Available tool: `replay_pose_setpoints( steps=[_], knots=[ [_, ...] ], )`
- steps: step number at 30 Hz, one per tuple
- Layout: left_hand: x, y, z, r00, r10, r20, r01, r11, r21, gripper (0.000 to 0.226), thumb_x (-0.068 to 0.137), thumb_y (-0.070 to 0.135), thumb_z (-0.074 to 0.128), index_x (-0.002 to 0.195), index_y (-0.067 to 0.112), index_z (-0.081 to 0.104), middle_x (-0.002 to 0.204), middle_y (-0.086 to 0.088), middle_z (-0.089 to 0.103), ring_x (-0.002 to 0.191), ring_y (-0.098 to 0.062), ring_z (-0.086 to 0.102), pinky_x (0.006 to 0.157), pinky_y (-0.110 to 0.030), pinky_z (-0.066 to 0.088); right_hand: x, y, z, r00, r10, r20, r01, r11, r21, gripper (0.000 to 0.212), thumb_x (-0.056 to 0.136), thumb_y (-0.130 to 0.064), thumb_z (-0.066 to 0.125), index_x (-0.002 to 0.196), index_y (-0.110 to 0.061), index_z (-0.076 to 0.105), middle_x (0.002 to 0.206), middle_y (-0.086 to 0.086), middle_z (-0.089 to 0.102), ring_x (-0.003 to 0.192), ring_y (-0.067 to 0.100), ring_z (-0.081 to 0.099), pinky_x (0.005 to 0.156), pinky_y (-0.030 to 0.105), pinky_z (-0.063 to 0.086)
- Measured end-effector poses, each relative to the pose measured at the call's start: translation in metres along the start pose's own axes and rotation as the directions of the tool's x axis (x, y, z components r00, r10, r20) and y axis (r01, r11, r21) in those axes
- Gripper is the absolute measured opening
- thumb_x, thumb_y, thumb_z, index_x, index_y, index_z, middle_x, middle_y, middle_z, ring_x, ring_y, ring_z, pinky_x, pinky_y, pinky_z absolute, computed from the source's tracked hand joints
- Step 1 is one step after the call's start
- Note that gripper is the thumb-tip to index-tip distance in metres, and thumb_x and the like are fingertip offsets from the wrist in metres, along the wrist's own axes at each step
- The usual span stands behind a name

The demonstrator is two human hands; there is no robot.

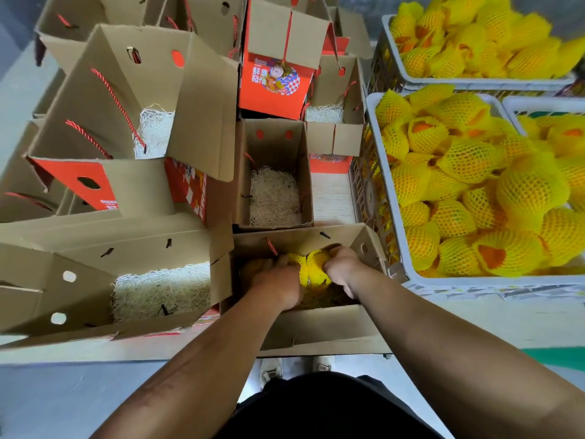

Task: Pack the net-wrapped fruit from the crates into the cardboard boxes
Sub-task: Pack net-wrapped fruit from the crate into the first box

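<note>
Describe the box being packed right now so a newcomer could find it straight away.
Start at the near white crate of yellow-netted fruit on the right. The open box sits against its left wall, closest to the person. Unlike neighbouring boxes showing only pale shredded filler, it holds netted fruit, with the left hand and right hand inside.

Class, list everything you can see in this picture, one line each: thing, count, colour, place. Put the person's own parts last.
Net-wrapped fruit: many, yellow nets over orange, in the crates at right.
Crates: three in view, white, right.
Cardboard boxes: many, brown with red print, open, left and centre.
Padding: pale shreds, in several boxes.
Nearest box: one, brown, holds netted fruit.
Shoes: two, white, bottom centre.
Left hand: in nearest box, on fruit.
Right hand: grips netted fruit.
</note>
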State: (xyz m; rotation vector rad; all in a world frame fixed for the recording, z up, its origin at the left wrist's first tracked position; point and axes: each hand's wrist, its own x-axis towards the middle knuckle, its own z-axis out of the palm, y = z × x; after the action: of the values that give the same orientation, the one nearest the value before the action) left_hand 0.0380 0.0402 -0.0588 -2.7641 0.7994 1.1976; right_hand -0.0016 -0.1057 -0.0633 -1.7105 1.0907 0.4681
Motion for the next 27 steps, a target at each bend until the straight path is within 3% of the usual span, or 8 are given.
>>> replay_pose_setpoints(
  steps=[4,7,11,15,19,23,25,27],
  knots=[
    [0.000,0.001,0.000,0.991,0.089,-0.103,-0.097,0.993,-0.075,0.050,0.102,0.028,0.050,0.151,0.021,0.042,0.159,-0.008,0.033,0.146,-0.039,0.030,0.119,-0.051,0.032,-0.006,0.005,-0.003,0.999,-0.032,0.014,0.029,0.983,0.180,0.035,0.095,0.014,0.049,0.125,0.007,0.066,0.125,0.025,0.067,0.116,0.037,0.064,0.099,0.043,0.053],
    [0.001,0.013,0.000,0.947,0.308,-0.090,-0.314,0.947,-0.063,0.060,0.104,0.030,0.048,0.161,0.022,0.030,0.168,-0.002,0.026,0.149,-0.034,0.025,0.122,-0.047,0.027,-0.014,0.001,-0.010,0.997,-0.070,0.027,0.067,0.993,0.097,0.035,0.093,0.011,0.052,0.123,0.002,0.069,0.126,0.019,0.068,0.114,0.032,0.063,0.069,0.029,0.056],
    [0.007,0.025,0.005,0.959,0.270,0.088,-0.278,0.956,0.095,0.069,0.104,0.021,0.045,0.165,0.030,0.013,0.173,0.009,0.003,0.157,-0.032,0.006,0.126,-0.052,0.017,-0.023,-0.006,-0.010,0.994,-0.098,0.040,0.101,0.991,-0.086,0.037,0.099,0.006,0.047,0.132,-0.001,0.061,0.130,0.020,0.064,0.123,0.034,0.058,0.092,0.034,0.051],
    [0.009,0.035,0.001,0.973,0.226,0.053,-0.232,0.943,0.238,0.059,0.103,0.019,0.042,0.160,0.026,0.029,0.167,0.001,0.025,0.152,-0.033,0.017,0.125,-0.055,0.014,-0.037,-0.017,-0.017,0.974,-0.211,0.082,0.226,0.876,-0.425,0.036,0.098,-0.009,0.055,0.134,-0.012,0.057,0.127,0.014,0.063,0.117,0.033,0.060,0.102,0.040,0.050],
    [0.011,0.033,-0.001,0.969,0.246,-0.020,-0.237,0.948,0.212,0.057,0.102,0.030,0.047,0.157,0.026,0.033,0.166,0.003,0.027,0.146,-0.034,0.027,0.123,-0.050,0.022,-0.074,-0.021,-0.050,0.854,-0.511,0.096,0.467,0.674,-0.573,0.041,0.096,-0.016,0.056,0.137,-0.015,0.057,0.134,0.010,0.062,0.122,0.030,0.058,0.103,0.032,0.046],
    [0.017,0.033,-0.001,0.961,0.271,-0.048,-0.261,0.953,0.154,0.060,0.103,0.033,0.048,0.160,0.028,0.029,0.169,0.004,0.020,0.146,-0.034,0.030,0.121,-0.049,0.027,-0.103,-0.017,-0.115,0.624,-0.768,-0.143,0.645,0.610,-0.461,0.034,0.092,-0.004,0.062,0.124,-0.012,0.068,0.121,0.007,0.069,0.112,0.024,0.062,0.092,0.021,0.041],
    [0.019,0.037,0.000,0.964,0.258,-0.063,-0.249,0.961,0.120,0.063,0.103,0.034,0.049,0.161,0.030,0.025,0.167,-0.002,0.021,0.144,-0.035,0.035,0.120,-0.052,0.030,-0.088,-0.012,-0.156,0.597,-0.773,-0.213,0.490,0.562,-0.666,0.037,0.090,-0.007,0.066,0.126,-0.014,0.065,0.121,0.012,0.066,0.112,0.035,0.057,0.095,0.034,0.040],
    [0.022,0.040,0.002,0.972,0.231,-0.053,-0.223,0.967,0.122,0.063,0.103,0.036,0.051,0.160,0.029,0.025,0.164,-0.006,0.017,0.141,-0.038,0.040,0.118,-0.052,0.032,-0.065,-0.006,-0.190,0.764,-0.590,-0.263,0.144,0.552,-0.822,0.053,0.093,-0.022,0.065,0.143,-0.021,0.049,0.136,0.014,0.053,0.124,0.041,0.046,0.102,0.044,0.037]
  ],
)
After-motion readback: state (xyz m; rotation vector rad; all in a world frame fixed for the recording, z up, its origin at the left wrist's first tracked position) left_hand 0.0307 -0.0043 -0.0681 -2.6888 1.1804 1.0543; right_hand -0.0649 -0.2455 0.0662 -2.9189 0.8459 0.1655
